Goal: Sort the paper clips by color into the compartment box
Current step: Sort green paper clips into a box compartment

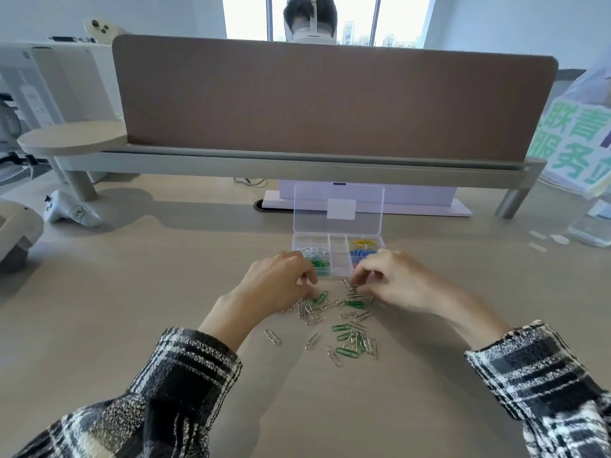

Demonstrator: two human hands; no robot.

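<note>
One compartment box (338, 256), a left hand (274, 287) and a right hand (395, 280) are seen. Roughly six loose green paper clips (355, 304) are counted; the silver paper clips (309, 314) are too tangled to be counted.

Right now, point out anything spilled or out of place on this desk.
Only the loose silver and green wire paper clips, strewn across the beige desk before the clear plastic compartment box: unsorted stock, not a mishap. Inside the box, colours sit apart.

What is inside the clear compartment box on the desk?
The compartment box holds silver clips and green clips on the left, yellow clips and blue clips on the right. The right hand hides what lies in its near right corner.
</note>
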